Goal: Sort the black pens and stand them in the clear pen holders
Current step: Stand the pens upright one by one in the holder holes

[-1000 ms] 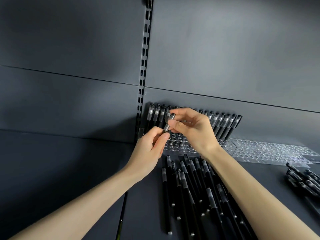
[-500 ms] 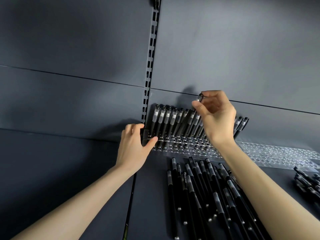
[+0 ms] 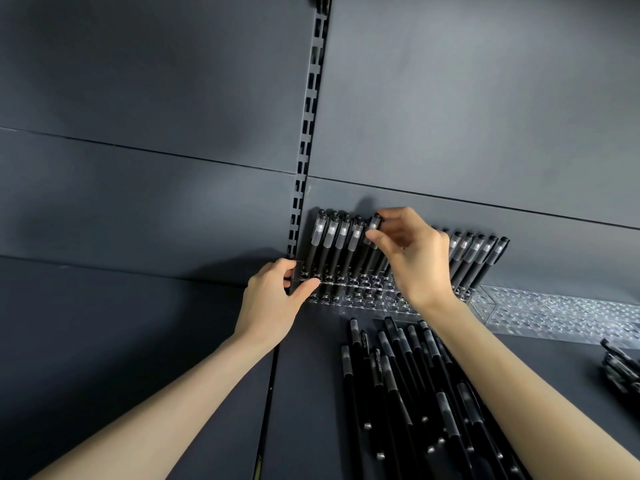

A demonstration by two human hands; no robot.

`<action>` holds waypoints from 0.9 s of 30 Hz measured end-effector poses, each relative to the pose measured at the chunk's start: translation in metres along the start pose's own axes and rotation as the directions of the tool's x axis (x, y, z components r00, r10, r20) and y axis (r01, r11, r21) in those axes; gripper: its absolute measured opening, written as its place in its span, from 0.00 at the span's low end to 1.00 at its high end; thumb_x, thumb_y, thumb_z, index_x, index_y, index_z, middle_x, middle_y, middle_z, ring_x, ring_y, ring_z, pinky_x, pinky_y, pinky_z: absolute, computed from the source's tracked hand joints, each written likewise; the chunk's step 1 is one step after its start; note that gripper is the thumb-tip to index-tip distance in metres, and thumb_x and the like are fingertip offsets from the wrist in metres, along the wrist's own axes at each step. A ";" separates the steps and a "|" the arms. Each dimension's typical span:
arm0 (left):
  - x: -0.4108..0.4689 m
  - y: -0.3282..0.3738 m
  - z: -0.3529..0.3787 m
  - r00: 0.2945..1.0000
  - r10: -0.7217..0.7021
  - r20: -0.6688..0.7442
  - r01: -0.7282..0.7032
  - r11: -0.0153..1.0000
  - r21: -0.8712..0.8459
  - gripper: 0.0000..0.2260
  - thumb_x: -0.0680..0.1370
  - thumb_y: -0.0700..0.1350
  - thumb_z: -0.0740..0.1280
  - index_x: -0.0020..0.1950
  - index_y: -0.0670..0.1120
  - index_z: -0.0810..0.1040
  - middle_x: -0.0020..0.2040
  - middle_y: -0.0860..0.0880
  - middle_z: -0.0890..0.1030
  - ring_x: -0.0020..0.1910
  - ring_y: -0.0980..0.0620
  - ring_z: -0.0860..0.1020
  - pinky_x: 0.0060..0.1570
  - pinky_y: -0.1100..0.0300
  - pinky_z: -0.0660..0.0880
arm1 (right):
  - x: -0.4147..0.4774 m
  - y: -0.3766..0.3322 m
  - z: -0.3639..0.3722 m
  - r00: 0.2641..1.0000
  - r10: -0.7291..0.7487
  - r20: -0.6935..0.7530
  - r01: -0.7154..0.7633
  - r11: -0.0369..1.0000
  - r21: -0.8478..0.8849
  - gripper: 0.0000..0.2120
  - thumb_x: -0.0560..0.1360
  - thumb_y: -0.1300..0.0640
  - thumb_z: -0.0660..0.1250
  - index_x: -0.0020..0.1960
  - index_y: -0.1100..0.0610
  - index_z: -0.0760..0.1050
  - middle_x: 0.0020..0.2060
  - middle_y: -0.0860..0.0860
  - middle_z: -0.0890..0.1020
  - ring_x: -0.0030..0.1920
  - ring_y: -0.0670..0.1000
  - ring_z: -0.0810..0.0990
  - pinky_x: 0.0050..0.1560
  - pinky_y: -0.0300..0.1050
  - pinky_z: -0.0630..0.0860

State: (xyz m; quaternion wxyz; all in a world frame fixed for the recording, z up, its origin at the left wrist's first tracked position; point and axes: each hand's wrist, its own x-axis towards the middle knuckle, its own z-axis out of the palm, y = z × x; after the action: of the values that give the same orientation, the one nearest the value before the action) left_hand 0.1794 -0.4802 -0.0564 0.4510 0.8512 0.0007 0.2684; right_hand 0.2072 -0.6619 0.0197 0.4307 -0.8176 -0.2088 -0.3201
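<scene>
A clear pen holder (image 3: 360, 299) stands against the dark back panel, with several black pens (image 3: 332, 244) upright in its rear row. My right hand (image 3: 412, 251) pinches the capped top of one black pen (image 3: 372, 233) that stands among them, its lower end down in the holder. My left hand (image 3: 277, 299) grips the holder's left end, thumb on its front edge. Several loose black pens (image 3: 408, 382) lie on the shelf in front, under my right forearm.
A second clear holder (image 3: 554, 306) with vacant holes stretches along the wall to the right. A small pile of black pens (image 3: 623, 368) lies at the right edge. A slotted upright (image 3: 308, 133) runs up the back panel above the holder's left end.
My right hand carried the pen from my left hand up and over, then lowered it into the row of standing pens. My left hand let go of it and took hold of the holder's left end.
</scene>
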 end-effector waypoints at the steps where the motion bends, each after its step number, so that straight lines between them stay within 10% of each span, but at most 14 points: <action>1: 0.000 0.000 0.000 1.000 0.001 -0.003 -0.001 1.000 0.006 0.18 0.75 0.52 0.70 0.60 0.44 0.77 0.54 0.49 0.79 0.52 0.52 0.77 0.52 0.53 0.76 | 0.001 0.000 -0.001 1.000 -0.005 0.018 0.005 1.000 -0.011 0.11 0.73 0.61 0.71 0.56 0.58 0.77 0.36 0.40 0.79 0.40 0.36 0.79 0.46 0.25 0.73; 27: -0.045 0.056 -0.009 0.991 -0.094 0.095 0.061 0.950 0.305 0.15 0.75 0.59 0.65 0.47 0.47 0.73 0.45 0.51 0.76 0.44 0.50 0.76 0.42 0.55 0.75 | -0.040 -0.001 -0.036 0.995 0.011 0.102 0.004 0.989 -0.147 0.09 0.77 0.57 0.66 0.55 0.58 0.78 0.41 0.47 0.81 0.42 0.45 0.80 0.47 0.39 0.77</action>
State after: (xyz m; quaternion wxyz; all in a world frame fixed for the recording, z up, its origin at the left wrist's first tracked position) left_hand 0.1235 -0.5171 -0.0295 0.3255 0.9226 0.0507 0.2005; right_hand 0.1658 -0.6945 0.0070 0.3586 -0.8628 -0.2053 -0.2913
